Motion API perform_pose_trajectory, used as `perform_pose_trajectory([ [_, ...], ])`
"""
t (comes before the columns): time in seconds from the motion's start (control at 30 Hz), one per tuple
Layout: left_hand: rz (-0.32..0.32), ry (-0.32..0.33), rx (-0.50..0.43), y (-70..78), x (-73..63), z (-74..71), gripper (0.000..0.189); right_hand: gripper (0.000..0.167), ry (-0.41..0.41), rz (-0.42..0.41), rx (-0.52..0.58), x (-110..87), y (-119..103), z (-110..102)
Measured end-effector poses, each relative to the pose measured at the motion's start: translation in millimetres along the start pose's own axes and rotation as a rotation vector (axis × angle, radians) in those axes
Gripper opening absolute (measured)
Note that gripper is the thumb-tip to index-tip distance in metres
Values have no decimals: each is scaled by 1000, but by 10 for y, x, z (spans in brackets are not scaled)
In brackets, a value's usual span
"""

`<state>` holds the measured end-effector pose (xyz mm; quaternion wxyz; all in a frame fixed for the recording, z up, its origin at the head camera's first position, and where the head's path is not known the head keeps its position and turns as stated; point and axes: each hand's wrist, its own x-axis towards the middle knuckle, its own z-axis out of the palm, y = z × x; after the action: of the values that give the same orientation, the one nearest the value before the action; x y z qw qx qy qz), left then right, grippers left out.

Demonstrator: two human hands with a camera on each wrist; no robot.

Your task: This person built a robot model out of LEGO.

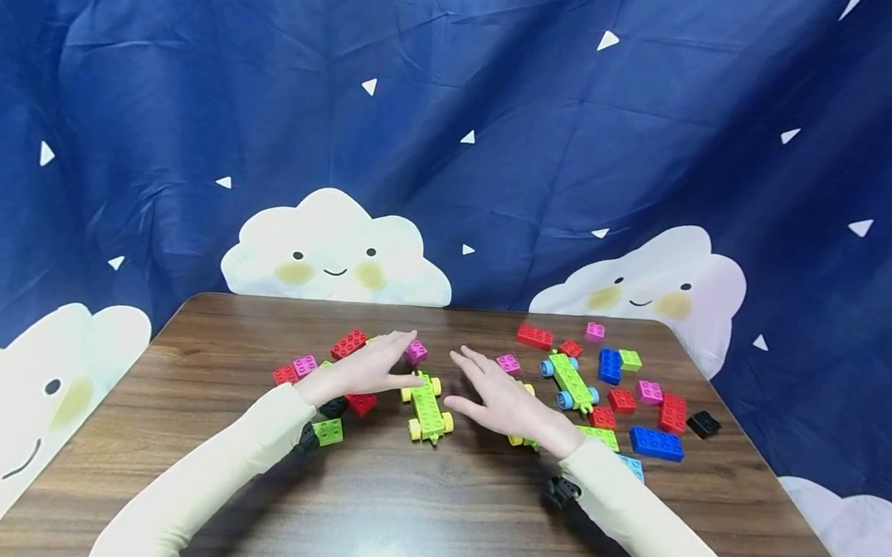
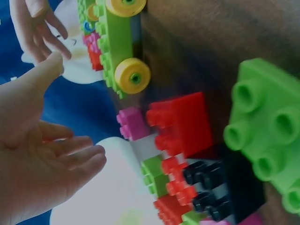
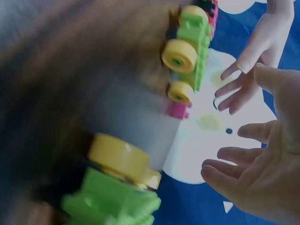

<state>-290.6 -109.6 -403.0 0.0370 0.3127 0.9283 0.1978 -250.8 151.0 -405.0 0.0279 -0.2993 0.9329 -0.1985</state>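
A lime-green toy car base (image 1: 427,407) with yellow wheels stands on the table between the two hands. My left hand (image 1: 371,365) hovers just left of it, fingers extended and holding nothing. Over a second yellow-wheeled car base (image 3: 112,192), mostly hidden in the head view, is my right hand (image 1: 504,401), with fingers spread and nothing in its grasp. In the left wrist view, the left hand (image 2: 51,159) is apart from the first car base (image 2: 117,47). The right wrist view shows the right hand (image 3: 267,150) with loosely extended fingers.
Red, pink, black and green building bricks (image 1: 328,431) cluster beneath and beside the left forearm. Toward the right lie a blue-wheeled green car base (image 1: 571,382), a long blue brick (image 1: 656,443), a black brick (image 1: 704,423) and several other bricks. A blue cloud-patterned curtain (image 1: 422,144) hangs behind the wooden table (image 1: 376,508).
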Motion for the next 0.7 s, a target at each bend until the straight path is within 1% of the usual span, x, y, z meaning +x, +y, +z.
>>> perform_pose_trajectory([
  [0.1,19,-6,-1,-23,-20,41,84,75,-24,-21,23,-29,-9,70],
  [0.2,44,6,5,-47,-41,69,79,70,-27,-51,25,-41,-23,136],
  [0.47,50,41,19,-85,-86,182,61,54,-26,-123,33,-46,-86,249],
  [0.6,50,68,40,-88,-91,241,51,46,-46,-114,45,-47,-95,271],
  [0.7,63,83,59,-81,-99,257,42,42,-59,-106,57,-41,-94,272],
])
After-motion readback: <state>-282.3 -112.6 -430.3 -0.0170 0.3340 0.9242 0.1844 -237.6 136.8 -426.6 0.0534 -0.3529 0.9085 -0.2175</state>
